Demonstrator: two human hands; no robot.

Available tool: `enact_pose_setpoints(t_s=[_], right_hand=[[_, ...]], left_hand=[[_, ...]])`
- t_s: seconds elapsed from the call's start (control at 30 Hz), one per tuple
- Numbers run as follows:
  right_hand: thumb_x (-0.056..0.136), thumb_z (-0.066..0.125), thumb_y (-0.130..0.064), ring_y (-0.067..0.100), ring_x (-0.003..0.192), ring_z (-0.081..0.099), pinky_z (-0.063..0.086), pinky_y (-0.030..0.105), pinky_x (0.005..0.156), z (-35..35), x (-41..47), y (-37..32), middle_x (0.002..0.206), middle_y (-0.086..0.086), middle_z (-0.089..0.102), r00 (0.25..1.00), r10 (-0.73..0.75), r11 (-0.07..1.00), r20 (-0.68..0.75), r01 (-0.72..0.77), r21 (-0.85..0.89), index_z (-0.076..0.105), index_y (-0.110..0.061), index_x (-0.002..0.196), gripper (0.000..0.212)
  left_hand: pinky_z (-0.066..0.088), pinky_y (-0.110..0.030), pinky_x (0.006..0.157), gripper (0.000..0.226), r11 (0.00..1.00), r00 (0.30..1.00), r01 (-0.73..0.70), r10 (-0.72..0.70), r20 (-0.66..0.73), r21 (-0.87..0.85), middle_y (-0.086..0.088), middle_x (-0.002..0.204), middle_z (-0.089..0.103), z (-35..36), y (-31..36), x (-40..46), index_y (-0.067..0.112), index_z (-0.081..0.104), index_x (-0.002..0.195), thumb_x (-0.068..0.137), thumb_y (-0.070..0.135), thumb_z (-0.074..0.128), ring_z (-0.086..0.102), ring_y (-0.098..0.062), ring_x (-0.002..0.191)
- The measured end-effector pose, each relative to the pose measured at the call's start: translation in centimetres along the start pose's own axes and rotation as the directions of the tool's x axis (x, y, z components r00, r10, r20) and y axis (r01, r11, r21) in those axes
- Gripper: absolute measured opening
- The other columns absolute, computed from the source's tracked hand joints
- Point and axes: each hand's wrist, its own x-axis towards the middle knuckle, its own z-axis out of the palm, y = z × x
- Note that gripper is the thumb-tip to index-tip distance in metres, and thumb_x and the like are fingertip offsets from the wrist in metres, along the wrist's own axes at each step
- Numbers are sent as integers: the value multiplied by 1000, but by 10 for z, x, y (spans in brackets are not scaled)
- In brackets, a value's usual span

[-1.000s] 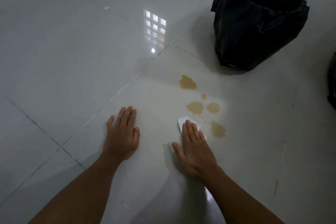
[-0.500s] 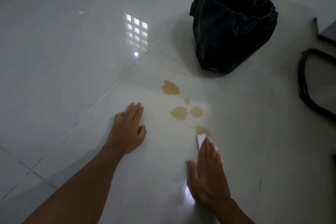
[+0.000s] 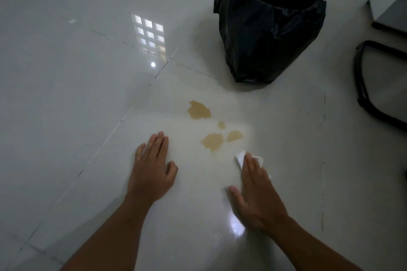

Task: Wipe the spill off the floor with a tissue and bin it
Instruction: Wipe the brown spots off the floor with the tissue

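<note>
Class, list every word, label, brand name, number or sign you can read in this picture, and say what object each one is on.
None: no readable text anywhere.
Black plastic bin bag: no print visible.
White crumpled tissue under the right hand: blank.
Glossy pale tiled floor: only brown spill patches and a window reflection.

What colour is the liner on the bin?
Black, a glossy plastic bin liner; head view shows it best.
</note>
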Motion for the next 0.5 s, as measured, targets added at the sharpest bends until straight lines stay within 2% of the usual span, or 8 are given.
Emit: enact_pose_setpoints(t_s=[0.07,0.13,0.23,0.3,0.37,0.43,0.5], right_hand=[[90,17,-74,22,153,-9,1,44,124,-9,49,9,167,9,-8,981,191,980,-33,-189,67,-7,-8,158,98],[96,23,-67,25,153,-9,-3,43,124,-13,108,-10,167,14,-7,963,267,956,-40,-259,134,-5,-2,156,93],[99,26,-63,21,152,-13,-9,38,123,-4,141,-60,167,12,-9,991,127,980,-42,-119,160,-5,-3,157,89],[98,27,-64,15,152,-15,-10,32,121,8,106,-79,166,4,-12,998,-55,990,-29,58,130,-5,-9,158,87],[99,27,-62,12,152,-13,-9,28,120,7,60,-65,166,-1,-10,981,-193,978,-25,195,74,-4,-16,159,82],[98,23,-61,15,153,-8,-5,29,121,-1,54,-28,167,0,-6,985,-171,985,-23,171,-2,-1,-19,159,78],[98,20,-60,19,153,-8,-4,34,123,-15,89,-7,167,5,-6,999,-46,999,-17,46,15,-1,-13,159,80]], left_hand=[[26,-50,115,69,1000,1000,-2,2,-18,4,-16,154,40,2,0,-1,2,43,143,81,31,44,33,-28,145],[27,-51,115,70,1000,1000,1,-1,-26,4,-15,154,39,5,-1,-3,3,42,144,81,32,43,32,-27,145],[28,-52,114,71,1000,1000,-8,8,-22,1,-16,154,40,7,-2,-1,2,42,144,80,33,44,33,-28,145],[28,-52,114,71,1000,1000,-6,6,-10,-4,-17,154,40,5,-3,0,2,42,144,81,32,44,33,-29,144],[28,-52,114,70,1000,1000,-3,3,2,0,-16,154,39,4,-1,-1,2,42,144,81,31,43,33,-29,145],[27,-52,115,69,1000,1000,1,-1,13,-7,-15,155,38,1,-1,-1,3,41,145,81,31,42,32,-29,145],[26,-51,115,69,1000,1000,-4,4,-6,-10,-14,156,38,3,-2,0,4,41,145,82,30,41,31,-27,146]])
